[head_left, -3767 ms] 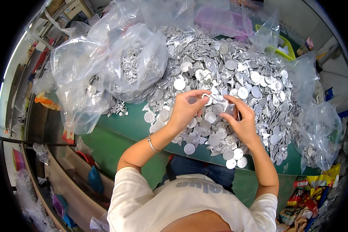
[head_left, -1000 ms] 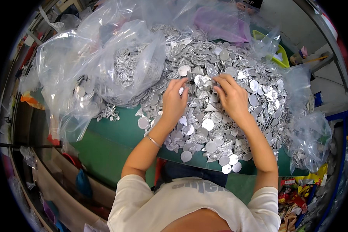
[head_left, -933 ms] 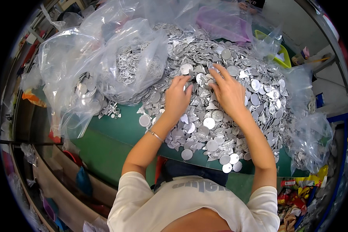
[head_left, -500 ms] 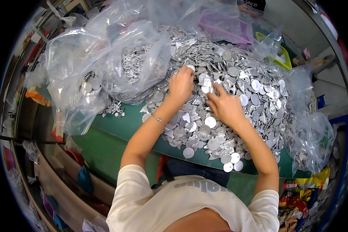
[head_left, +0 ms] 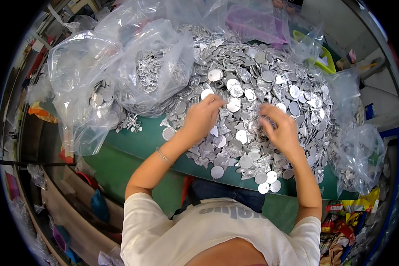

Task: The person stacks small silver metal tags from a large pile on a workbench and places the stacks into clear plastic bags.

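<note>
**Both hands in the disc pile, picking at single pieces**

Near edge: green table [head_left: 119, 164] carries everything. A few loose silver discs [head_left: 267, 181] sit at the lip closest to the person, apart from the main heap. Probably slid off the slope, since the pile thins out toward that edge.

Left hand [head_left: 201, 119]: palm down on the pile, fingers drawn together, tips reaching a round disc [head_left: 233, 104] just ahead of them. Looks like a pinch forming on or beside that disc; can't confirm anything is actually gripped. Thin bracelet [head_left: 163, 156] on that wrist.

Right hand [head_left: 280, 128]: curled, fingers bent inward over the pile, tips on the pieces. Whether it's holding one is hidden by the fingers. Can't tell.

Hands sit near each other, mid-pile, on the low front slope. Makes sense: that's where the pieces lie thin enough to pick out one at a time.

Main heap of silver discs and scraps [head_left: 270, 84] spreads across the table beyond the hands, deepest toward the far side.

Far left: clear plastic bags [head_left: 150, 75] with more silver parts inside, slumped against the heap, mouths loose. Right edge: another clear bag [head_left: 361, 150] hanging off the table side, some pieces in it.

Far back: a purple bag [head_left: 252, 26] and a yellow-green tray [head_left: 323, 55], partly buried.
</note>
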Available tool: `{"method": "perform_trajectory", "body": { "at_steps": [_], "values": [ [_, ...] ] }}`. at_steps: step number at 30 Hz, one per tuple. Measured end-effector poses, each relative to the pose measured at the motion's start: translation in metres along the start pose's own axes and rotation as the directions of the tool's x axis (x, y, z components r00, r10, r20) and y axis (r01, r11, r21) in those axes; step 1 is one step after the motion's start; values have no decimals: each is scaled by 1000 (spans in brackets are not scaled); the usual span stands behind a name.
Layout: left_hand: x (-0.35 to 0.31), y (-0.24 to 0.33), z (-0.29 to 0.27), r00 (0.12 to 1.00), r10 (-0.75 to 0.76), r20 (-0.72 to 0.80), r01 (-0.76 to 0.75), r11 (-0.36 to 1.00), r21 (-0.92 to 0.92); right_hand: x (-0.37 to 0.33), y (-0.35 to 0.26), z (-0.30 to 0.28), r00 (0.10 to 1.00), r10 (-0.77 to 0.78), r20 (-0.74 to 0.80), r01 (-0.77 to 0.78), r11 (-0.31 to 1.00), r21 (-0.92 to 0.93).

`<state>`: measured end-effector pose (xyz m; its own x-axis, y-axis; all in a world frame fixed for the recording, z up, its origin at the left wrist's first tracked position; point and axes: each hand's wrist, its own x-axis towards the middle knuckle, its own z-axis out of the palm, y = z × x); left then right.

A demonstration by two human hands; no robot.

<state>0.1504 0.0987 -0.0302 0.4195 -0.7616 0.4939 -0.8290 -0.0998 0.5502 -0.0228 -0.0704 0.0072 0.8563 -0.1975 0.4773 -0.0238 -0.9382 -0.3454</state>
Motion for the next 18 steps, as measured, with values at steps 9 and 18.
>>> {"method": "perform_trajectory", "body": {
  "at_steps": [9,18],
  "values": [
    [84,-17,23,996,-59,-61,69,980,184,89,11,53,992,79,-96,-111,907,-407],
    [83,-46,18,962,-49,-268,67,996,58,67,26,-1,926,245,-286,-340,871,-354]
  ]
}}
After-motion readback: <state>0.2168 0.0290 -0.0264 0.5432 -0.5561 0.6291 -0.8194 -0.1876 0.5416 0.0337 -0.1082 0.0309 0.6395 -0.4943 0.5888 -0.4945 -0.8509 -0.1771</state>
